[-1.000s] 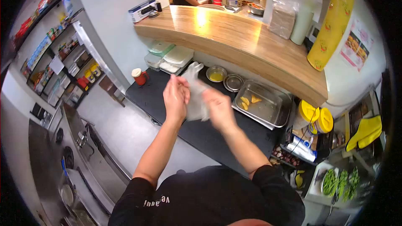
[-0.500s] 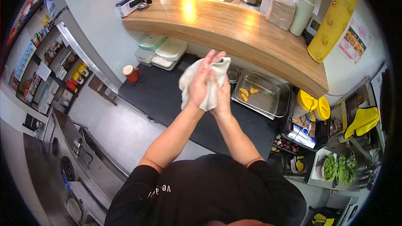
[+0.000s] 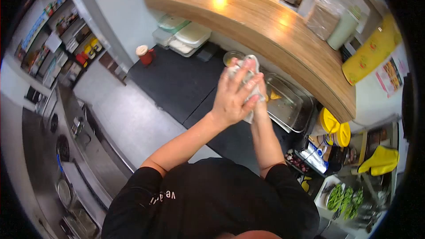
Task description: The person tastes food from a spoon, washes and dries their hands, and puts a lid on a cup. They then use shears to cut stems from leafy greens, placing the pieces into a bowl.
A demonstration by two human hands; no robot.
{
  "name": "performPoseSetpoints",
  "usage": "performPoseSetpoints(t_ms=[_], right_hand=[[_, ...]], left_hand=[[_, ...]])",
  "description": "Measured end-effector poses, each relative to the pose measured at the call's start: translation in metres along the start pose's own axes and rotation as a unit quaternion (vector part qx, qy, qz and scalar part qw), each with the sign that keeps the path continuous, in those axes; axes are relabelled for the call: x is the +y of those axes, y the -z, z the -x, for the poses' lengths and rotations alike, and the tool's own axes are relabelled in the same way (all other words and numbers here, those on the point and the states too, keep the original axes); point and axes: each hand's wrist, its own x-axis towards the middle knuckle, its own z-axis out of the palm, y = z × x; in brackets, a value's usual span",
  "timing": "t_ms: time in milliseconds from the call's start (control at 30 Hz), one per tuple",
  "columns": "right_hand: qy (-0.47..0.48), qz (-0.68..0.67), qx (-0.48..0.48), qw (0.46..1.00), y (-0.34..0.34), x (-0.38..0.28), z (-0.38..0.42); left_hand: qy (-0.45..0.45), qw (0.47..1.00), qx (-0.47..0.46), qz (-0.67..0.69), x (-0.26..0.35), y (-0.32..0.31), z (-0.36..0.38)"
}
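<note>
A pale cloth (image 3: 255,92) is bunched between my two hands above the dark worktop (image 3: 186,84). My left hand (image 3: 232,99) lies across it with the fingers a little apart, pressing it against the other palm. Behind the cloth is my right hand (image 3: 262,92), mostly hidden, holding it from the far side. Just right of the hands sits a metal tray (image 3: 285,110) with a few yellow fried pieces (image 3: 275,95) in it. A round container (image 3: 233,56) stands directly beyond my fingers.
A raised wooden counter (image 3: 248,13) curves across the back. Lidded tubs (image 3: 192,35) and a red jug (image 3: 144,55) stand at the worktop's left. On the right are yellow-lidded tubs (image 3: 328,120), a foil box (image 3: 312,156) and green vegetables (image 3: 345,201).
Both hands have shifted right with the cloth. The left hand has turned so its back faces me, and the cloth is bunched smaller. The view has tilted and moved.
</note>
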Motion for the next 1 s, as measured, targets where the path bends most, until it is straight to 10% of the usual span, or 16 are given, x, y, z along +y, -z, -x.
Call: performPoseSetpoints(t_ms=[67,167,200,233,267,300,333,367,433,500,533,600,700,900,1000], right_hand=[[-0.145,-0.008,-0.016,0.989,0.024,0.017,-0.013],[0.141,0.429,0.112,0.885,0.07,-0.004,-0.051],[0.143,0.423,0.186,0.875,0.123,-0.012,-0.082],[0.374,0.523,0.188,0.742,0.218,-0.031,-0.135],[0.339,0.419,0.233,0.81,0.224,-0.072,-0.148],[0.447,0.603,0.224,0.622,0.281,-0.123,-0.178],[0.533,0.545,0.137,0.632,0.283,-0.146,-0.185],[0.264,0.559,0.267,0.739,0.164,-0.167,-0.131],[0.253,0.615,0.189,0.723,0.188,-0.178,-0.137],[0.128,0.938,0.124,0.298,0.222,-0.171,-0.142],[0.154,0.947,0.145,0.241,0.182,-0.148,-0.12],[0.232,0.811,0.084,0.531,0.175,-0.1,-0.13],[0.037,0.725,0.046,0.686,-0.003,0.014,-0.109],[0.029,0.624,-0.347,0.699,-0.208,0.263,-0.149],[0.015,0.594,-0.396,0.701,-0.254,0.399,-0.187]], left_hand=[[-0.005,0.999,-0.018,0.047,-0.003,0.01,0.011],[0.012,0.985,-0.145,0.089,-0.029,0.035,0.039],[0.037,0.984,-0.161,0.068,-0.037,0.054,0.05],[0.058,0.981,-0.179,0.049,-0.045,0.077,0.062],[0.089,0.975,-0.203,0.008,-0.056,0.103,0.073],[0.109,0.975,-0.194,-0.002,-0.073,0.128,0.089],[0.16,0.972,-0.172,-0.007,-0.089,0.152,0.11],[0.184,0.971,-0.15,-0.028,-0.104,0.18,0.132],[0.302,0.943,-0.119,-0.077,-0.127,0.235,0.177],[0.42,0.897,-0.094,-0.103,-0.145,0.289,0.21],[0.463,0.876,-0.079,-0.114,-0.154,0.312,0.222],[0.461,0.873,-0.076,-0.141,-0.172,0.355,0.244],[0.453,0.866,-0.065,-0.202,-0.212,0.395,0.286],[0.46,0.874,-0.079,-0.135,-0.273,0.381,0.287],[0.41,0.905,-0.089,-0.073,-0.301,0.369,0.252]])
